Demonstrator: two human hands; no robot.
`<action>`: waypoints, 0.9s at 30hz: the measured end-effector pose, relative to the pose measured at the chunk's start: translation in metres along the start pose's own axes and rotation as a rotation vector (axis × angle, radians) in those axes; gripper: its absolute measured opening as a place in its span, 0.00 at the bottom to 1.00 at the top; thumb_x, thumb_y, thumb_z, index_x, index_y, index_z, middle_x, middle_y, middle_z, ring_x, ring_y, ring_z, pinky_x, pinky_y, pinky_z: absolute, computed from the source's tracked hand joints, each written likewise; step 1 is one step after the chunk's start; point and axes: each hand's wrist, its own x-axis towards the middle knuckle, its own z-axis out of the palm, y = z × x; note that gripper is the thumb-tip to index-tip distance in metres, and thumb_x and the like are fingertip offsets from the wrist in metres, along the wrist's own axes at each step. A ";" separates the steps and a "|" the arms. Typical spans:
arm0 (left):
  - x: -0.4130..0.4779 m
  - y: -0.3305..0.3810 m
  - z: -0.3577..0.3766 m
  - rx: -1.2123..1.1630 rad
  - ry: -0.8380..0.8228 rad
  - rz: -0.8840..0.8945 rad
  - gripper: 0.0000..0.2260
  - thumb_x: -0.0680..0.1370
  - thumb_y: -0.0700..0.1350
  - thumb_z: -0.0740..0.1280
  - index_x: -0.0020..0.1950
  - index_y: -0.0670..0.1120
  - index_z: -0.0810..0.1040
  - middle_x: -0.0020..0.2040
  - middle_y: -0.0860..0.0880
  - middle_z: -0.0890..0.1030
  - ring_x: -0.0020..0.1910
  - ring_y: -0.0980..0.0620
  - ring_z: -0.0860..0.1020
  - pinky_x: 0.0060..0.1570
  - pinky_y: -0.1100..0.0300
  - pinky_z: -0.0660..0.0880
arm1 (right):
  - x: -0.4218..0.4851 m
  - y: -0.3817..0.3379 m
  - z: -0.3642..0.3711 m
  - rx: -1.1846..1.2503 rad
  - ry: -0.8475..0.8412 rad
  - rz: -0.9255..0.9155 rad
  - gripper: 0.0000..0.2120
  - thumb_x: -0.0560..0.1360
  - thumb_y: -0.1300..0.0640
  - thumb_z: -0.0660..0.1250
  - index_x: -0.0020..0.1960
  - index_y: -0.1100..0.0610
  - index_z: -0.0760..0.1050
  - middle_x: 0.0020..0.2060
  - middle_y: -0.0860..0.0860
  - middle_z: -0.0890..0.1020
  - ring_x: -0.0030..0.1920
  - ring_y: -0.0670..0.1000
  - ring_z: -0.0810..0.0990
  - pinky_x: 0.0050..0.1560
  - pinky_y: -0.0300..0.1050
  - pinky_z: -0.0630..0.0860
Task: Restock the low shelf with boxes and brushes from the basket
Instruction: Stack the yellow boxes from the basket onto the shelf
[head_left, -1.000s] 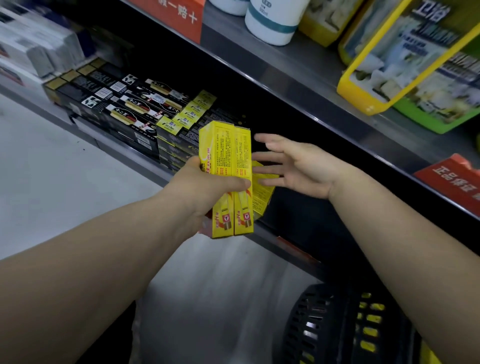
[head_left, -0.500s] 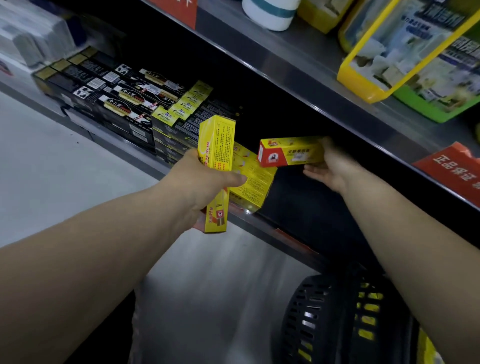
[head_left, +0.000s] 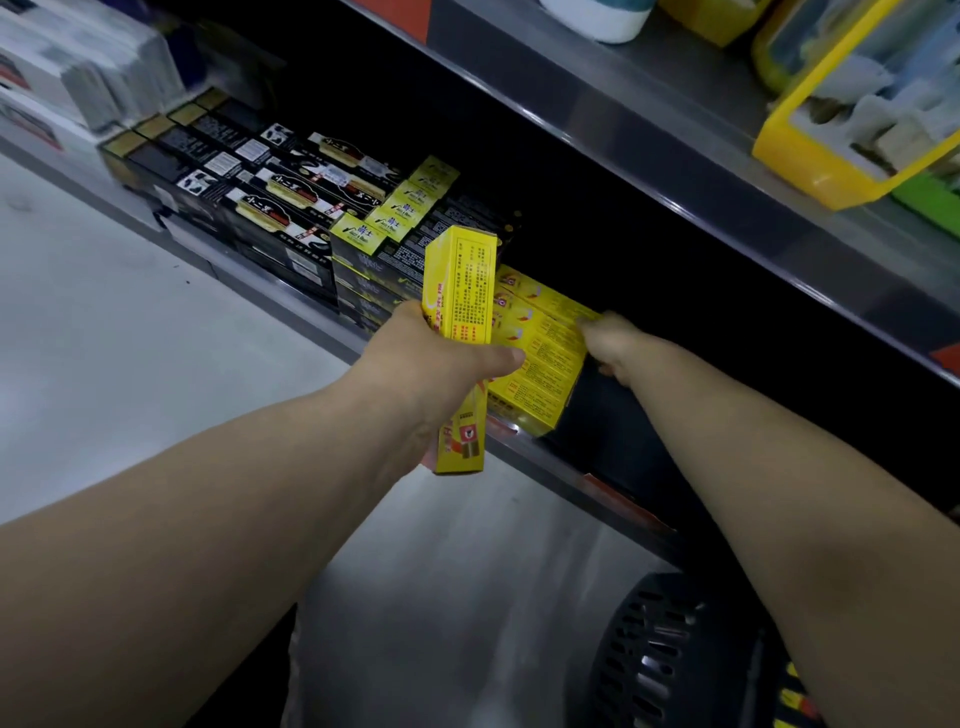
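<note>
My left hand (head_left: 431, 369) grips one long yellow box (head_left: 460, 312) upright in front of the low shelf (head_left: 550, 457). Just to its right, a short stack of matching yellow boxes (head_left: 540, 364) lies on that shelf near the front edge. My right hand (head_left: 610, 345) is at the right side of the stack with its fingers curled against the top box there; the fingertips are hidden in the dark of the shelf. The black basket (head_left: 660, 660) sits on the floor at the lower right, under my right forearm.
Black and yellow-ended cartons (head_left: 291, 208) fill the low shelf to the left of the yellow stack. The upper shelf's metal edge (head_left: 649, 140) overhangs the opening. On it stand a yellow tray (head_left: 836, 171) of goods and a white container (head_left: 597, 21). Pale floor lies below.
My right hand carried a yellow box from mid-air down onto the stack on the low shelf. My left hand went from holding two boxes to one and stayed in place.
</note>
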 end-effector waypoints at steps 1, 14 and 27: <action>0.000 0.001 0.001 0.004 0.002 -0.003 0.27 0.68 0.48 0.75 0.64 0.46 0.69 0.46 0.51 0.77 0.42 0.54 0.75 0.32 0.62 0.68 | 0.000 0.000 0.001 -0.029 -0.008 -0.006 0.24 0.81 0.54 0.56 0.75 0.59 0.55 0.69 0.59 0.69 0.66 0.59 0.70 0.65 0.51 0.69; -0.009 0.003 0.005 0.080 -0.005 -0.043 0.27 0.67 0.50 0.76 0.61 0.46 0.69 0.42 0.51 0.75 0.38 0.55 0.74 0.19 0.65 0.70 | -0.098 -0.045 -0.057 -0.130 -0.347 -0.568 0.43 0.71 0.64 0.72 0.75 0.41 0.51 0.70 0.53 0.64 0.65 0.49 0.69 0.56 0.37 0.72; -0.018 0.016 -0.013 0.813 -0.057 0.399 0.26 0.69 0.55 0.73 0.65 0.53 0.72 0.57 0.54 0.74 0.54 0.55 0.74 0.49 0.61 0.70 | -0.135 -0.017 -0.076 -0.326 -0.175 -0.740 0.18 0.65 0.54 0.77 0.48 0.55 0.71 0.37 0.46 0.76 0.35 0.44 0.72 0.34 0.36 0.68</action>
